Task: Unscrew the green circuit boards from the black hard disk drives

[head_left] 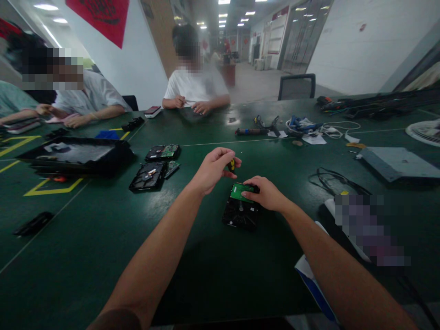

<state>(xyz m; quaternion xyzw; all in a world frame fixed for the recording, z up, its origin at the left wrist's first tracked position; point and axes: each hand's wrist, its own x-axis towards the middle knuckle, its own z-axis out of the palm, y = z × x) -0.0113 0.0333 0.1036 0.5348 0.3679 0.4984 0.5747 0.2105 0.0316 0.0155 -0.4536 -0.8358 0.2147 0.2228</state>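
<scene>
A black hard drive lies on the green table in front of me, its green circuit board facing up. My right hand grips its far right corner, with the thumb on the board and the other fingers over the edge. Just above and beyond the drive, my left hand is closed around a small screwdriver with a yellow and black handle. Fingers hide part of the screwdriver, and I cannot make out its tip.
To the left lie more hard drives and a black tray. A grey metal case, a black cable and a blurred-out object are on the right. Tangled cables lie farther back. Co-workers sit across the table.
</scene>
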